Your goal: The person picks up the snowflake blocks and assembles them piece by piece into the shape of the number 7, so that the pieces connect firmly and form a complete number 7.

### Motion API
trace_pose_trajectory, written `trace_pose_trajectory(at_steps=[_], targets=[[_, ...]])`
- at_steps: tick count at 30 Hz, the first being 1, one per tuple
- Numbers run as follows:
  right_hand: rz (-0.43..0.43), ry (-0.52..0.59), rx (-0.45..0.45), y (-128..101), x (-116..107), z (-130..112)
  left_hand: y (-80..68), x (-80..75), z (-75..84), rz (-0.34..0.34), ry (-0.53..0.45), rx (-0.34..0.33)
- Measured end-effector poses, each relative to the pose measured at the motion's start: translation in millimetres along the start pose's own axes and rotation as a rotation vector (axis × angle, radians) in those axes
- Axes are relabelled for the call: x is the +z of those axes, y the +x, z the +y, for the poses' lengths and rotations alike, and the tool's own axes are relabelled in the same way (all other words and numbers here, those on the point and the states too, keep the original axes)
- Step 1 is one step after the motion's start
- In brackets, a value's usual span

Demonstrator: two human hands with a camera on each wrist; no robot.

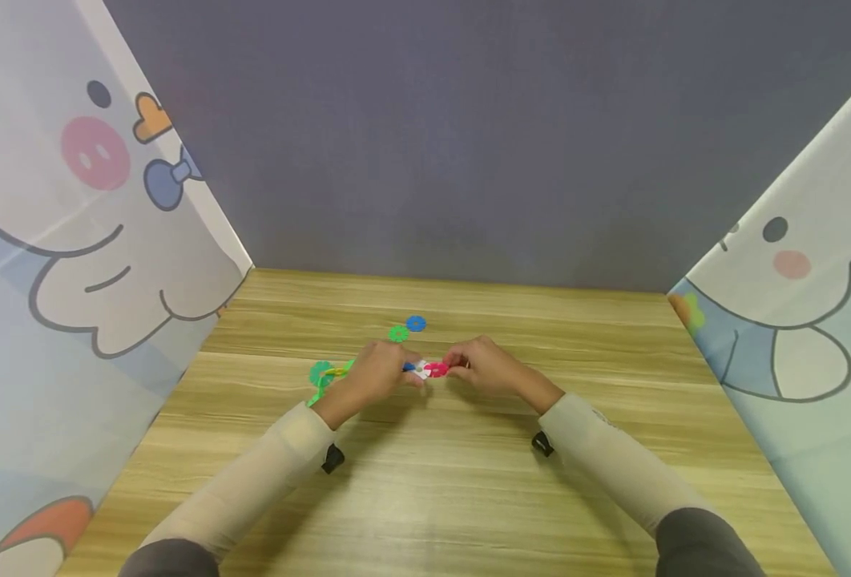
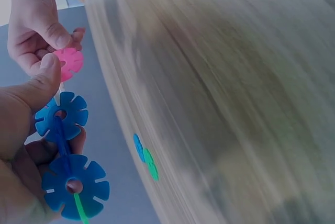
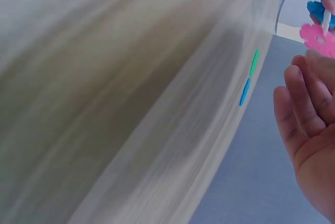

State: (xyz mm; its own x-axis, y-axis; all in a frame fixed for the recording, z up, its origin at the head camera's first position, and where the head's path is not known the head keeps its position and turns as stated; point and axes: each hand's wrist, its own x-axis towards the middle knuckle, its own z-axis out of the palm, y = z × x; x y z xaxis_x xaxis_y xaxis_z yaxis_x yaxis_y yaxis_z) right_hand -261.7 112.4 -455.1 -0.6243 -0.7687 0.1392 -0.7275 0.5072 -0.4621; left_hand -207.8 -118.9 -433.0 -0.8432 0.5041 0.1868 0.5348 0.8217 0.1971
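Note:
A chain of notched plastic discs runs through my left hand (image 1: 378, 372). In the left wrist view, blue discs (image 2: 86, 186) hang below the left thumb, with a bright green disc edge-on at the bottom. The left fingers and thumb grip the chain near a white disc (image 1: 422, 369). My right hand (image 1: 485, 367) pinches the edge of a pink disc (image 1: 436, 369), which meets the white one. Farther along, to the left of the left hand, yellow and green discs (image 1: 320, 373) continue the chain, partly hidden by the hand and wrist.
A loose green disc (image 1: 398, 333) and a loose blue disc (image 1: 416, 324) lie side by side on the wooden table (image 1: 425, 497), beyond the hands. A grey panel (image 1: 425, 144) stands at the back, with cartoon-printed panels on both sides.

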Motion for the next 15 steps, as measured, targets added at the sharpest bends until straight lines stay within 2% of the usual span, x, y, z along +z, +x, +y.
trace_pose_trajectory(at_steps=[5, 15], targets=[[0.004, 0.006, 0.042, 12, 1, 3, -3.5, 1.5, -5.3, -0.007, 0.019, -0.010], [0.098, 0.014, 0.179, 43, 8, 9, -8.1, 5.4, -9.2, -0.017, 0.031, -0.024]])
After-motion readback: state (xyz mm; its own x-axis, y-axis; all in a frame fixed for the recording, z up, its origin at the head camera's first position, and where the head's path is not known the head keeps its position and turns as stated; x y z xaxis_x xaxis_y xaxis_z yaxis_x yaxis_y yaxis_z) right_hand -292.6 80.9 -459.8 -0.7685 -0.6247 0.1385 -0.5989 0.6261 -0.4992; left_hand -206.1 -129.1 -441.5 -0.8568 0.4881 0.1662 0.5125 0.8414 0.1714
